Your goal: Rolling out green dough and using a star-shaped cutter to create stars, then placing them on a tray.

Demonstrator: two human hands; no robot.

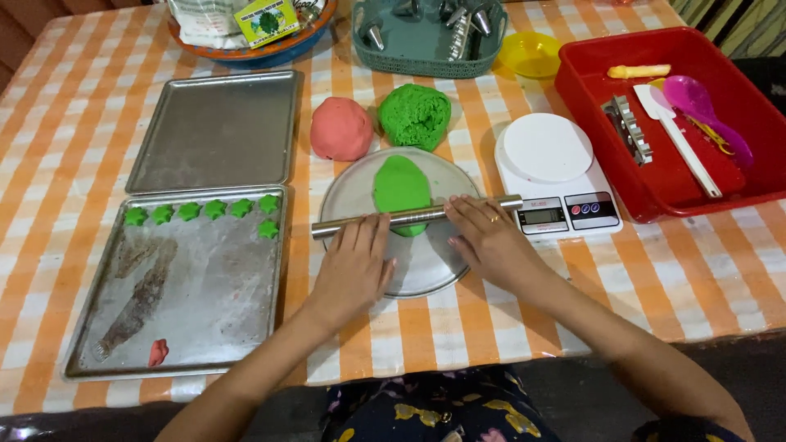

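Head view: left hand (354,266) and right hand (490,239) lie flat, palms open, on steel rolling pin (413,216); pin rests across green dough slab (401,192) on round metal plate (426,270) on counter (655,270); step: rolling dough flatter; next likely needs even downward pressure; green star cutouts (201,211) on tray (192,327) left.

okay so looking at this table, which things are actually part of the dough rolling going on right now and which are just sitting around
In use: left hand and right hand pressing flat on the steel rolling pin, green dough piece, round metal plate.

Lying about: pink dough ball, green dough lump, kitchen scale, red tub of tools, empty baking tray, tray with green stars.
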